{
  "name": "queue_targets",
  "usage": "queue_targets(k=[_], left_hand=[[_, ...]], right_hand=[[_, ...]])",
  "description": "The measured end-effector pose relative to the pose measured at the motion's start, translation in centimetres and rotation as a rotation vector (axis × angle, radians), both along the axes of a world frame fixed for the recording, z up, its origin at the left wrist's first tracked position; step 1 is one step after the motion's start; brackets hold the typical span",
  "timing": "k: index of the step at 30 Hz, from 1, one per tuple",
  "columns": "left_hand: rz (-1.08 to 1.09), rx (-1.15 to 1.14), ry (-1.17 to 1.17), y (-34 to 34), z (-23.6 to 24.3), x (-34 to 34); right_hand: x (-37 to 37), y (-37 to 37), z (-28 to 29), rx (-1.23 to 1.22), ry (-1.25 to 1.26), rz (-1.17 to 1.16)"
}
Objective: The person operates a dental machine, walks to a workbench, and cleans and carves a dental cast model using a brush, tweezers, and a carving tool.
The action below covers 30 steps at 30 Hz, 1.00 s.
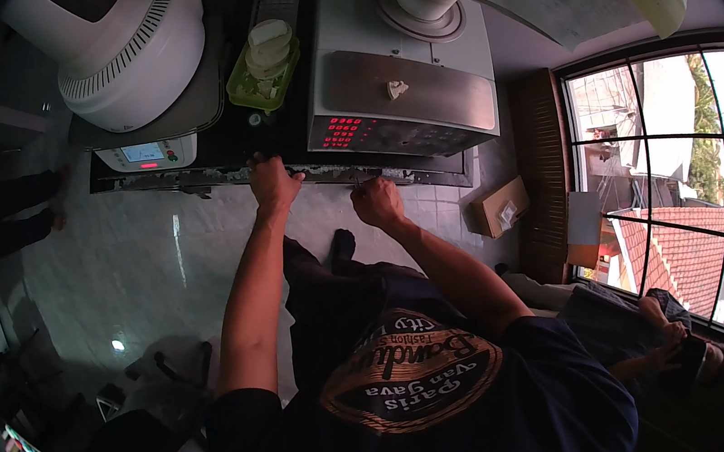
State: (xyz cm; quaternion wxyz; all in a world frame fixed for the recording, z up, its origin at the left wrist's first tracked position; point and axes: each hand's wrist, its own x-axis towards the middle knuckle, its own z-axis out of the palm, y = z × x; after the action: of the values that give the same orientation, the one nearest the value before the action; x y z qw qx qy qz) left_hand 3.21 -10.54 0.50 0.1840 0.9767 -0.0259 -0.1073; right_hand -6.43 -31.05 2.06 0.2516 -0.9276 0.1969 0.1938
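Note:
My left hand (pixel 274 180) grips the worn front edge of a dark counter (pixel 276 127), its fingers curled over it just below a small metal cylinder (pixel 255 120). To its right, my right hand (pixel 377 198) is closed at the same edge, under a white and steel machine (pixel 398 84) with red digital displays; what its fingers hold is hidden. A green plastic tray (pixel 241 85) with stacked white discs stands behind my left hand. A white appliance (pixel 130 64) stands at the left above a small panel (pixel 147 155) with a lit screen.
Another person's legs (pixel 17 207) show at the left. A second person (pixel 660 333) sits at the lower right by a barred window (pixel 665 168). A cardboard box (pixel 492 209) lies on the tiled floor (pixel 155 253). A black chair (pixel 148 409) is behind me at lower left.

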Motion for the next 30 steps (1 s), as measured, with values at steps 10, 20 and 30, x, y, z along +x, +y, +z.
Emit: queue_targets(k=[10,20,30], left_hand=[[-0.004,0.025,-0.06,0.0,-0.6,-0.2],[0.004,-0.001,-0.052,0.2,-1.1,-0.1],[0.032,-0.047,-0.008,0.1,-1.3,-0.1]], right_hand=[[-1.2,-1.5,0.0,0.005,-0.226,0.089],[-0.8,-1.4,0.8,0.055,-0.142,0.023],[0.1,-0.5,-0.3,0.0,-0.008,0.016]])
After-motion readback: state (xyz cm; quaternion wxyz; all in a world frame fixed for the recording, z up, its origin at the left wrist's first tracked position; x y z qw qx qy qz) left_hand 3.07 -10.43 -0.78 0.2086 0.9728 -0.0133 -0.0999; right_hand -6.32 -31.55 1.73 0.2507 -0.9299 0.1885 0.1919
